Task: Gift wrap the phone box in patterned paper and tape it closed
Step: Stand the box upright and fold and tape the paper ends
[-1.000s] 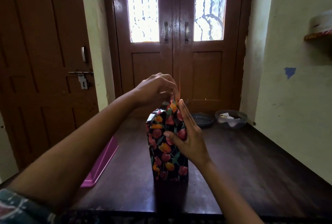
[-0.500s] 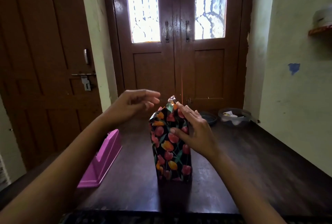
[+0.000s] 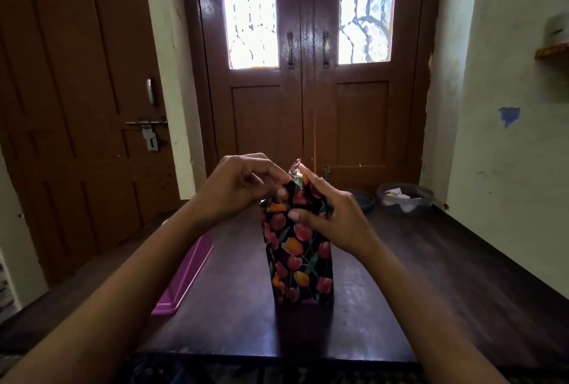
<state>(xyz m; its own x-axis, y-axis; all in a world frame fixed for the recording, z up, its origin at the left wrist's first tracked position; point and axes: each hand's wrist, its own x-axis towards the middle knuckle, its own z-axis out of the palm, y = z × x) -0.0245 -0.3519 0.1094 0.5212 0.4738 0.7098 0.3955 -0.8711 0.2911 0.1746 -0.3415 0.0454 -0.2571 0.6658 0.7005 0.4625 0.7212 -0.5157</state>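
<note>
The phone box [image 3: 300,260] stands upright on its short end in the middle of the frame, on a dark wooden worktop [image 3: 431,275]. It is covered in black patterned paper [image 3: 295,242] printed with red and orange tulips. At its top the paper rises to a crumpled peak.

The left hand [image 3: 237,186] sits at the upper left of the box with its fingers curled. Its grip is narrow and pinches the paper's top edge. The right hand [image 3: 335,217] holds the upper right of the box, its grip closed on the wrapped top: the thumb [image 3: 294,215] presses the front face and the fingers lie along the slanted fold.

A pink plastic tray [image 3: 184,279] lies at centre left, near the box but apart from it. A dark dish [image 3: 363,198] and a clear bowl [image 3: 405,198] sit at the worktop's far edge, right of centre. A brown double door [image 3: 308,106] with patterned glass panes fills the upper middle.
</note>
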